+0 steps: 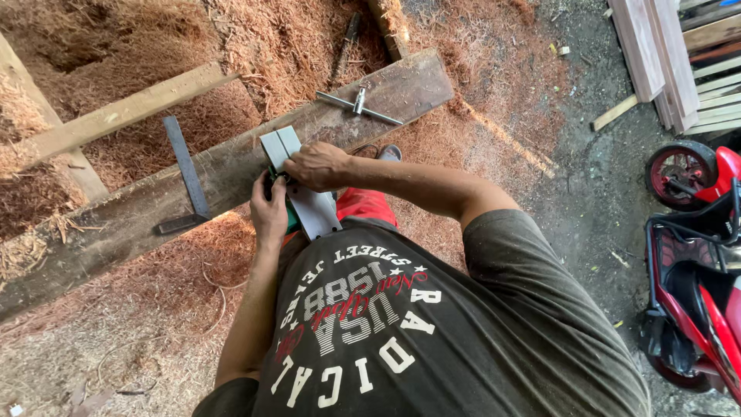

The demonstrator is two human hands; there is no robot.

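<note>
A long weathered plank [131, 220] ran from the lower left of the frame to the upper middle, bedded in sawdust [255, 46]. On it lay a dark steel square [185, 174] at left, a metal T-wrench [359, 104] near its upper end, and a grey power planer [297, 185] at centre.

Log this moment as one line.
left hand: grips planer | right hand: on planer top | planer: on plank | square, wrench: untouched
</note>
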